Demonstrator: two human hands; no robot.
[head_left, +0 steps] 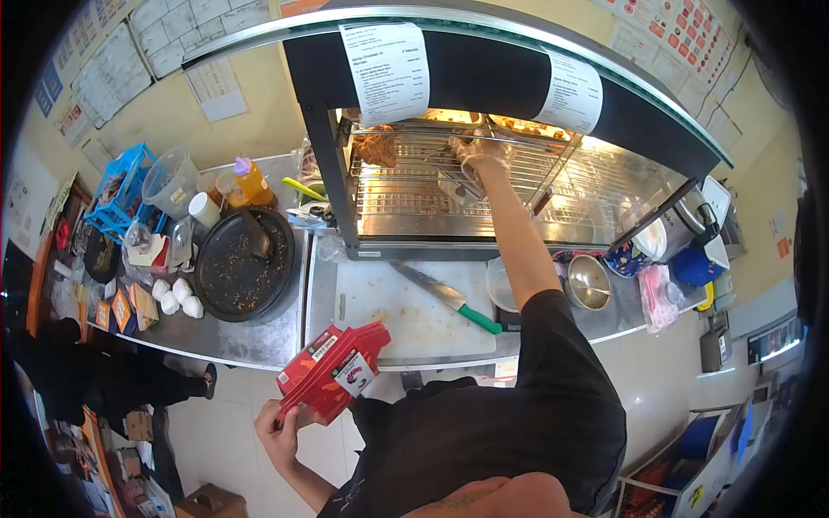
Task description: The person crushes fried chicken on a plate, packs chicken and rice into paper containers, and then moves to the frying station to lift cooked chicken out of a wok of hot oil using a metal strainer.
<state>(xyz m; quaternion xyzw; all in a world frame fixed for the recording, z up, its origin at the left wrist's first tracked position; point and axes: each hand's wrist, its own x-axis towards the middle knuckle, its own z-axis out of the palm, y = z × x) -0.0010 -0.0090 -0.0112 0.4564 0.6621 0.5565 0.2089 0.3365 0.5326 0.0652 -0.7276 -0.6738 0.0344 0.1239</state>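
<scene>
My left hand (278, 433) grips the lower edge of a red printed cardboard box (332, 367), held tilted in front of the counter's front edge. My right hand (485, 157), in a clear plastic glove, reaches inside a lit glass food warmer (321, 173) over its wire rack (410, 173). Its fingers are partly hidden by glare and the glove, so I cannot make out what they hold. Left of it on the rack lies a piece of fried chicken (376, 148). Trays of food (528, 129) stand at the back of the warmer.
Below the warmer, a green-handled knife (449, 295) lies on a white cutting board (389, 315). To the right stands a metal bowl (588, 283). A round black pan (244, 263), sauce bottles (252, 183) and a blue basket (121, 194) are at left. Another person (95, 380) is at far left.
</scene>
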